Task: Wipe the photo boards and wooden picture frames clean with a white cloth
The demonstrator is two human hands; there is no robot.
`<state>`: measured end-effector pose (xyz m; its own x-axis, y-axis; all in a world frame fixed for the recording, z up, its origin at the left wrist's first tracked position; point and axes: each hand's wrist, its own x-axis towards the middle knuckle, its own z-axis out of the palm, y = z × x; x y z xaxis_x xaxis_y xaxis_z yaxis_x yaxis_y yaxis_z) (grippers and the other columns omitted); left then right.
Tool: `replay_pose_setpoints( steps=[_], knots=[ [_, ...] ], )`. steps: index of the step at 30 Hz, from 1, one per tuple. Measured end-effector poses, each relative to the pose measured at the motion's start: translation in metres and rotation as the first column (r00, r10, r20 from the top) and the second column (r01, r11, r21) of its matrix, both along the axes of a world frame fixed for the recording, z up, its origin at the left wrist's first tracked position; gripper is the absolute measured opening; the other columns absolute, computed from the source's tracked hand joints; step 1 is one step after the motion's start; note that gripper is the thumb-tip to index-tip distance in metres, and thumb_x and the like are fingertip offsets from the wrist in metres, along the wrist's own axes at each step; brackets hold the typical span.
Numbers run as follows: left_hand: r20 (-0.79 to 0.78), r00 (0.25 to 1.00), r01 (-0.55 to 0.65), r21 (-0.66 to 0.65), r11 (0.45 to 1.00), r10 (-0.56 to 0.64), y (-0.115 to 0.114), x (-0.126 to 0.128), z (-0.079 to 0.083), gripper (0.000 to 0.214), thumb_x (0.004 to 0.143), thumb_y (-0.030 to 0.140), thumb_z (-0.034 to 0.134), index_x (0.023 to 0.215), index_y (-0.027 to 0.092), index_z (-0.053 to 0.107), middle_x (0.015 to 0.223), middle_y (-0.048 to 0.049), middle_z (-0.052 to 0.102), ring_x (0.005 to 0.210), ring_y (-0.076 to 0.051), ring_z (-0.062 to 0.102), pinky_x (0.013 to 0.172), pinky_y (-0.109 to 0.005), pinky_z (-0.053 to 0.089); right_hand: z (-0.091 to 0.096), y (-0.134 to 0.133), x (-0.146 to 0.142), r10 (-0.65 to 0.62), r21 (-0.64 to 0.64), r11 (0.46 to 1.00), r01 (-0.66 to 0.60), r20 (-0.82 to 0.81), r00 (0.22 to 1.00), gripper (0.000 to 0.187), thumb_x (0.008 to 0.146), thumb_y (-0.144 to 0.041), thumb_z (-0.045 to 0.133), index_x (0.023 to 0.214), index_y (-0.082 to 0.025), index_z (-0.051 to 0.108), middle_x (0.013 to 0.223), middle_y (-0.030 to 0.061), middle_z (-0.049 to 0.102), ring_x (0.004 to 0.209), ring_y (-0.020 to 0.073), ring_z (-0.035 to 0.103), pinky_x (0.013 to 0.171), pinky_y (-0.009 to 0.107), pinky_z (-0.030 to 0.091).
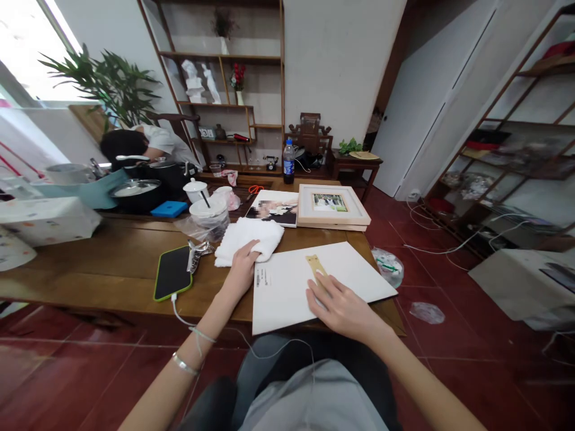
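My left hand [245, 263] is closed on the near edge of a folded white towel [256, 236] that lies on the wooden table. Under my right hand [335, 302] is a flat white panel [287, 293] with a small barcode label on its left side, overhanging the table's front edge slightly. A tan strip [315, 263] lies on the panel, its lower end covered by my right fingers, which are extended and fairly flat. Behind the panel are a light-framed picture [354, 209], stacked on another frame, and a print [274, 206] with a blurred area.
A phone [173, 273] on a white cable lies left on the table [121, 287]. Bowls in plastic [209, 209], a lidded cup [196, 190], orange-handled scissors [256, 190], a bottle [288, 161] and pots [137, 194] stand further back. A person [148, 143] leans over beyond them.
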<state>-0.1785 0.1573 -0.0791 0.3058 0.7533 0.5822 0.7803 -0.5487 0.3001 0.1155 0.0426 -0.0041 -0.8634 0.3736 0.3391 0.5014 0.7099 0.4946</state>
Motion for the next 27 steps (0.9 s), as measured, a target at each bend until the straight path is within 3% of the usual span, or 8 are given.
replay_pose_setpoints(
  steps=[7, 18, 27],
  knots=[
    [0.035, 0.999, 0.025, 0.022, 0.999, -0.026, -0.003, 0.0, 0.002, 0.031, 0.084, 0.008, 0.04, 0.104, 0.015, 0.062, 0.131, -0.0143, 0.05, 0.122, -0.027, 0.045, 0.099, -0.049, 0.039, 0.029, 0.004, 0.007, 0.07, -0.051, 0.997, -0.065, 0.087, 0.994, 0.027, 0.092, -0.014, 0.04, 0.115, -0.009, 0.053, 0.113, 0.0169, 0.06, 0.117, 0.0283, 0.051, 0.088, 0.041, 0.048],
    [0.009, 1.0, 0.01, 0.014, 1.0, -0.01, -0.015, 0.001, 0.005, 0.03, 0.083, 0.011, 0.042, 0.107, 0.016, 0.059, 0.134, -0.0154, 0.047, 0.125, -0.029, 0.042, 0.098, -0.051, 0.04, 0.022, 0.02, 0.002, 0.046, -0.079, 0.996, -0.037, 0.111, 0.993, 0.03, 0.093, -0.016, 0.035, 0.117, -0.008, 0.052, 0.118, 0.019, 0.057, 0.118, 0.0335, 0.049, 0.086, 0.047, 0.048],
    [-0.013, 1.0, -0.004, 0.025, 1.0, 0.005, -0.019, 0.002, 0.009, 0.021, 0.083, 0.01, 0.042, 0.095, 0.015, 0.058, 0.134, -0.0178, 0.046, 0.125, -0.029, 0.042, 0.096, -0.049, 0.041, 0.023, 0.033, 0.008, 0.096, -0.09, 0.992, -0.09, 0.073, 0.993, 0.032, 0.093, -0.017, 0.035, 0.118, -0.007, 0.051, 0.117, 0.021, 0.058, 0.116, 0.0333, 0.051, 0.085, 0.049, 0.049]
  ],
)
